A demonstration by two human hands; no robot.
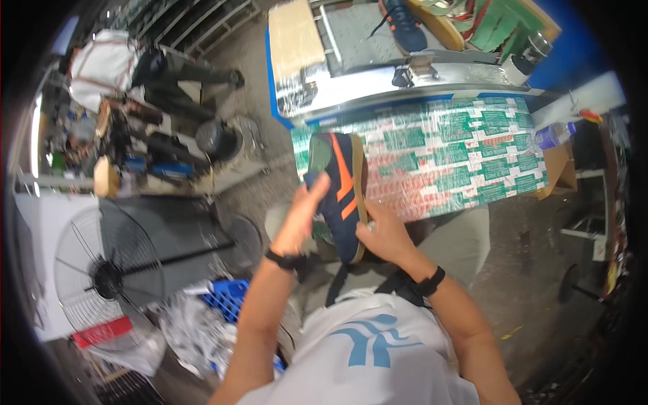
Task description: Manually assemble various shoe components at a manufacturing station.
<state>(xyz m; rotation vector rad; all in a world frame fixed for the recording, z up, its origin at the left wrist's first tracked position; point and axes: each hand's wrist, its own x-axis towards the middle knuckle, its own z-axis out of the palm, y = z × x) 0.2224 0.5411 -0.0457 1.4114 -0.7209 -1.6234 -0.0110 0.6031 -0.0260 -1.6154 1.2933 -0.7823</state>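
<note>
A navy sneaker with orange stripes, a green lining and a tan gum sole is held up in front of me, its toe pointing down toward my body. My left hand grips its left side near the opening, the thumb lying against the upper. On the other side, my right hand closes around the sole edge near the toe. Some fingers of both hands are hidden behind the shoe. Another navy shoe with orange marks and dark laces lies on the grey worktop at the far side.
Beyond the shoe, a surface covered in green-and-white printed wrap adjoins a metal-edged bench. A clear bottle with a purple cap is at its right end. At left are a standing fan, a blue basket and another person.
</note>
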